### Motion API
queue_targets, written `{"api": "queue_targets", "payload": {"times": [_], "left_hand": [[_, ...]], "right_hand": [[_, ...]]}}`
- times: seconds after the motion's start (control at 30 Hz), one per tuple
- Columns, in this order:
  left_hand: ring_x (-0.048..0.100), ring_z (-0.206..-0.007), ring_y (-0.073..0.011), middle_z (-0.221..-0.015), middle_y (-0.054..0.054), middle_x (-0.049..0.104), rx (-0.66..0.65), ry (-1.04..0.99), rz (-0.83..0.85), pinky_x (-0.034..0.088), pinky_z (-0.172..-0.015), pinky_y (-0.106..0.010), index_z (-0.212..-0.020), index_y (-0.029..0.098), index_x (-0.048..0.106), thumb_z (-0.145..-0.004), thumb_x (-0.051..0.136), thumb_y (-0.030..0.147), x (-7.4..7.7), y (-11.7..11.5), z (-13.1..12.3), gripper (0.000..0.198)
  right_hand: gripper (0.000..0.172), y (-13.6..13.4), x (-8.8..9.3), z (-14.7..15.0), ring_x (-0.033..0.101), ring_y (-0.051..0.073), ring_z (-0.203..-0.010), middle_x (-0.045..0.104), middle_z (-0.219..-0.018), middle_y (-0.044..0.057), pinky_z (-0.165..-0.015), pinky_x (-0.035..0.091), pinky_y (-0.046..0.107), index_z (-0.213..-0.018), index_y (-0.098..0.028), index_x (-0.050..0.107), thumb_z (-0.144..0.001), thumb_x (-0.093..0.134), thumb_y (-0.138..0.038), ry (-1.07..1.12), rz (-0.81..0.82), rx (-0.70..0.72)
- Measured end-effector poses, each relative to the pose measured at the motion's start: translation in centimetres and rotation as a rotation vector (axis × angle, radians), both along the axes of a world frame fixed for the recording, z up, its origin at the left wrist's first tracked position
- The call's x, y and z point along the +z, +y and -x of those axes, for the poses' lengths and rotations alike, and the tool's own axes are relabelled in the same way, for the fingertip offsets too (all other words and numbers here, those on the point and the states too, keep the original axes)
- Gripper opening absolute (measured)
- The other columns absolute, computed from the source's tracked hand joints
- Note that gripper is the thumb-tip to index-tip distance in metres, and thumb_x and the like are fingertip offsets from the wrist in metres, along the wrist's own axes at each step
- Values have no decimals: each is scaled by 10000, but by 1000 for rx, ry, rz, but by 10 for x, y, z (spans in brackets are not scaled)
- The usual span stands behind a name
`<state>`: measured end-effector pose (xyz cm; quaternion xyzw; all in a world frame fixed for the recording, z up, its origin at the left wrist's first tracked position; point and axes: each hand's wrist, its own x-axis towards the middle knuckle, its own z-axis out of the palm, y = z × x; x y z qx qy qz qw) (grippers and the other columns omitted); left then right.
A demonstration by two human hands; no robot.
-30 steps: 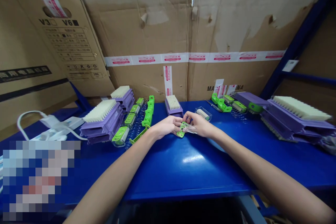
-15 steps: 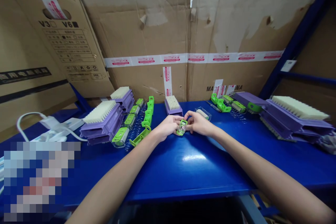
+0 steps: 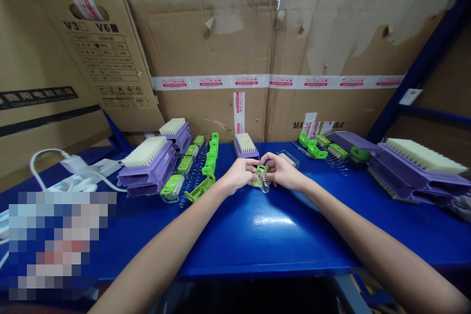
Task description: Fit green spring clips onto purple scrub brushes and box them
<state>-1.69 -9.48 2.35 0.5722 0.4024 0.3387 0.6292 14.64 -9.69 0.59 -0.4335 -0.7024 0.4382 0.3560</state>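
Observation:
My left hand (image 3: 239, 175) and my right hand (image 3: 281, 171) meet at the middle of the blue table. Between them they hold a small green plastic bracket (image 3: 261, 168), fingers closed on its two sides. A metal coil spring (image 3: 264, 185) sticks out from the bracket toward me, bent downward. Which fingers press on the spring is hard to make out. Just behind the hands stands a purple holder with white bristles (image 3: 245, 143). Close behind my right hand lies a clear plastic box with a pale block inside (image 3: 289, 159).
Left of the hands run loose springs (image 3: 195, 169), green brackets (image 3: 209, 162) and green-topped clear boxes (image 3: 172, 187). Purple bristle holders are stacked at left (image 3: 145, 164) and right (image 3: 423, 167). A white power strip (image 3: 86, 174) lies far left. Cardboard (image 3: 206, 49) walls the back.
The spring, earlier lying within the green bracket, now bulges out of it toward me. Both hands still grip the bracket. The whole view has shifted slightly.

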Motion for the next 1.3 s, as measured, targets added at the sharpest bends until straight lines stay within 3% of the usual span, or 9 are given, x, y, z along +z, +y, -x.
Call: {"api": "queue_targets", "payload": {"times": [0.3,0.43,0.67,0.87,1.1,1.3], "left_hand": [[587,-520,-104,-633,-8,628,31,33,-74,466,-511,-212,-954,72,641,-574,693,-62,-1,1,0,406],[612,-548,-115,-639,-3,630,-10,20,3,500,-543,-231,-966,89,605,-569,688,-48,1,1,6,428],[677,-728,-190,-795,-48,684,-241,69,99,560,-690,-362,-1021,153,548,-530,786,46,3,3,16,556],[680,-788,-183,-879,-80,695,-232,-14,65,552,-746,-355,-1037,153,563,-595,792,97,2,2,13,501],[677,-815,-186,-900,-101,699,-236,-39,31,559,-730,-324,-1030,127,615,-650,767,114,5,1,13,409],[665,-843,-179,-917,-95,687,-284,-46,30,560,-755,-328,-1045,125,635,-679,738,102,6,0,14,381]], "right_hand": [[342,3,-7,6,467,71,-397,479,-535,-104,-374,353,174,-877,-210,436,-653,689,-260,8,-101,-70],[420,-1,-1,8,471,87,-382,496,-500,-108,-367,383,195,-863,-209,428,-572,728,-249,80,62,-75],[432,-4,5,1,482,59,-418,589,-587,-61,-421,401,188,-835,-186,474,-513,760,-155,288,314,-33],[433,-3,8,-5,503,72,-453,590,-621,-50,-410,395,192,-867,-179,491,-576,797,-275,305,262,36],[431,-6,15,-13,534,83,-492,606,-655,-39,-439,407,199,-896,-180,509,-597,802,-283,353,288,146],[372,-1,11,-18,567,101,-564,621,-708,4,-466,444,208,-882,-140,602,-618,790,-323,237,224,148]]}}
